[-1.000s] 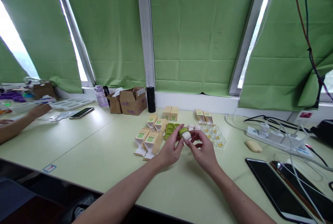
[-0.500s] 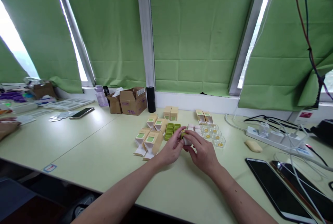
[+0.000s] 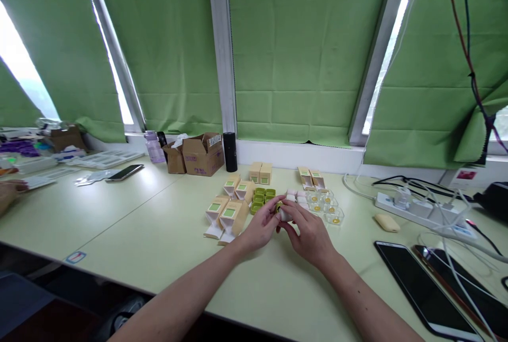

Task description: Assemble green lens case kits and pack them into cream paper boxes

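My left hand (image 3: 260, 228) and my right hand (image 3: 311, 231) meet over the middle of the table, fingers closed around a small white and green piece (image 3: 284, 216). Fingers cover most of this piece, so its full shape is hidden. Just behind my left hand sit several small green square cups (image 3: 259, 199). Small whitish-pink blocks (image 3: 301, 199) lie behind my right hand. To their right are several clear plastic holders (image 3: 335, 218) with yellow centres. Left of my hands stand small tan cartons (image 3: 235, 215) with green labels and open flaps.
Two closed tan cartons (image 3: 265, 173) and two open ones (image 3: 311, 178) stand farther back. A brown cardboard box (image 3: 202, 156) and black cylinder (image 3: 230, 152) are near the wall. Right: a power strip (image 3: 420, 214), cables, phones (image 3: 420, 284). Another person's hand (image 3: 11, 194) shows far left.
My fingers have shifted slightly around the small piece, which stays in nearly the same place. At the far left, the other person's hand has moved a little.
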